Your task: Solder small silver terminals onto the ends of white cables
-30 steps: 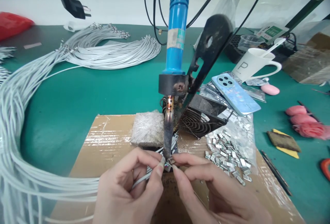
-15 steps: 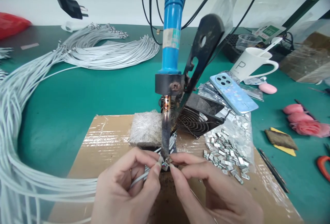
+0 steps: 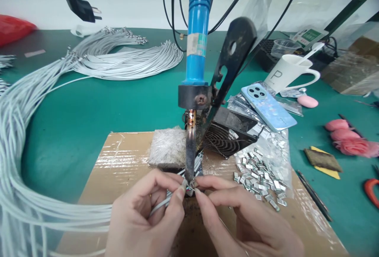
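Change: almost nothing has moved since half a second ago; I see both hands holding the same pinch under the iron, and the view has settled from a second ago.
Left hand point(image 3: 145, 219): fingers point(image 3: 177, 194) closed on the end of a white wire point(image 3: 161, 206), which runs back out of the palm toward the big bundle.
Right hand point(image 3: 245, 221): fingers point(image 3: 199, 194) pinched on a small metal clip point(image 3: 192, 186), held tip to tip against the left fingers.
Soldering iron point(image 3: 197, 44): blue handle fixed upright in a black stand point(image 3: 233, 55); its tip point(image 3: 190, 166) comes down right above the fingertips, touching or just short of the clip, I cannot tell which.
Right of the fingers: loose pile of metal clips point(image 3: 262, 178) on a plastic bag.
Under the hands: taped cardboard sheet point(image 3: 118, 170) on the green desk point(image 3: 89, 103).
Left of the fingers: white wire bundle point(image 3: 17, 138).
Beyond the fingers: small fan point(image 3: 227, 136), phone point(image 3: 268, 107), white mug point(image 3: 288, 73).
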A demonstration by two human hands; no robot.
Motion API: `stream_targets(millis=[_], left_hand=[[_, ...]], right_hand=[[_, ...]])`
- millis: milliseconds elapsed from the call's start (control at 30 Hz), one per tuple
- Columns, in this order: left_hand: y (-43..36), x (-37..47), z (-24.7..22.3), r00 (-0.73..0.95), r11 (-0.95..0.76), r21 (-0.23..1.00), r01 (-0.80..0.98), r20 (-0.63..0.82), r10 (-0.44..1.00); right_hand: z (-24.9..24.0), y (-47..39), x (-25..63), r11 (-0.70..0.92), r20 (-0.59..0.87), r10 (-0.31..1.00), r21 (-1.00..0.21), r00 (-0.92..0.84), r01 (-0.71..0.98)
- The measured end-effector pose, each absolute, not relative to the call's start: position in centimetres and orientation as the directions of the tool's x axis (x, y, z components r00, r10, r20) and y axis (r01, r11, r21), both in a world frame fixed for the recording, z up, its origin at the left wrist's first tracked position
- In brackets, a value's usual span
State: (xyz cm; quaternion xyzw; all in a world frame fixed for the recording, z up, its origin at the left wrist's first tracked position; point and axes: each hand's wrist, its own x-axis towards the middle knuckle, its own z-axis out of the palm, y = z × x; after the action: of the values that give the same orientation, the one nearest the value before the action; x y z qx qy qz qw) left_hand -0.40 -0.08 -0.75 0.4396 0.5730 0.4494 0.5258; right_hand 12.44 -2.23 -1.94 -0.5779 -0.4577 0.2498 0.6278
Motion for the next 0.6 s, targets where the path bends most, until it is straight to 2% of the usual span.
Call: stream_targets(millis=[400,600], left_hand=[[-0.36,0.01,-0.93,-0.066,0.243,0.97,0.011,-0.242,0.968],[-0.19,0.28,-0.64,-0.129,0.226,0.974,0.025,-0.221,0.967]], right_hand=[[-2.33,-2.34,12.5,0.203,0.269,0.845,-0.961,0.461,0.188],[-2.31,-2.25,12.41,0.208,0.264,0.847,-0.963,0.462,0.168]])
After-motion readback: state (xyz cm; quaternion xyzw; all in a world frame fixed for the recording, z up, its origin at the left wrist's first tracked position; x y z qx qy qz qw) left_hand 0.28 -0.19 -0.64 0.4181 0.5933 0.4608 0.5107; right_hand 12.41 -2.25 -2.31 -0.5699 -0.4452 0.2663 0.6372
